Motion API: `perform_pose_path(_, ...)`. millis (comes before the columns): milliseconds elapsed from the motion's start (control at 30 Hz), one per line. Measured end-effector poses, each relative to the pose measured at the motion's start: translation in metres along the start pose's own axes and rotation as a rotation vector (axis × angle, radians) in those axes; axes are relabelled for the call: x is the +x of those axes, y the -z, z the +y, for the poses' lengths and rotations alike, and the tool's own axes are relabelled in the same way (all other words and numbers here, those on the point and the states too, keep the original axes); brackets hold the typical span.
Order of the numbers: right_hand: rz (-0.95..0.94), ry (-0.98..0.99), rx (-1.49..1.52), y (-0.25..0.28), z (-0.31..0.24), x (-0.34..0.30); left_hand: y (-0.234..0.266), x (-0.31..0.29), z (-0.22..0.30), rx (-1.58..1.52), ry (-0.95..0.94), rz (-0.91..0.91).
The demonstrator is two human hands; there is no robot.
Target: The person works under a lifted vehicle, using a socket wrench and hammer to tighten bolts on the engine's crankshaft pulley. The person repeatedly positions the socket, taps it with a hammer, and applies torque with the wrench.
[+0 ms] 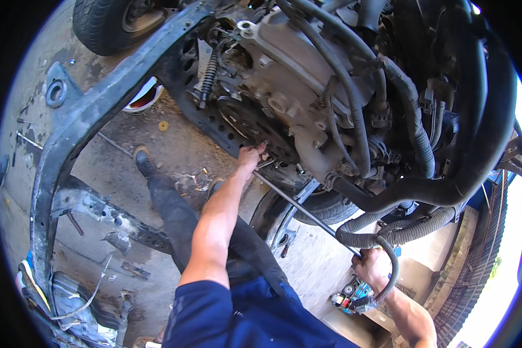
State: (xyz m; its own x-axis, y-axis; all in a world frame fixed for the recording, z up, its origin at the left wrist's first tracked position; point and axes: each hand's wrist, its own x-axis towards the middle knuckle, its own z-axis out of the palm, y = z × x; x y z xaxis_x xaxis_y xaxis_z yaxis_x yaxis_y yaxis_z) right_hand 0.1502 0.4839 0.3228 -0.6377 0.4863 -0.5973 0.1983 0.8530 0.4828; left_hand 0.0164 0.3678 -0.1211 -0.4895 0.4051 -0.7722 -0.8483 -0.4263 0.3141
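A long metal bar (301, 207) slants from the front of the engine down to the lower right. My right hand (372, 268) is wrapped round its lower end. At its upper end my left hand (252, 155) is closed, against the lower part of a dark round pulley (252, 123). The fingers of this hand hide how the bar's end meets the pulley. A short shiny metal piece (265, 165) pokes out beside these fingers. The dusty engine (296, 87) fills the upper middle.
Ribbed black hoses (409, 229) hang close to my right forearm. A bare vehicle frame rail (93, 116) curves along the left. Beyond it a white basin (151, 101) with dark liquid stands on the stained floor. A tyre (101, 26) is at the upper left.
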Motion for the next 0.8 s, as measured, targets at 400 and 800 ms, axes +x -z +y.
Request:
perform_pose_path(400, 0.008, 0.292, -0.043, 0.039, -0.041, -0.011, 0.013, 0.001, -0.012, 0.014, 0.0, -0.095)
perform_pose_path(800, -0.058, 0.296, -0.202, 0.035, -0.046, -0.017, 0.029, -0.001, -0.036, -0.077, 0.124, -0.116)
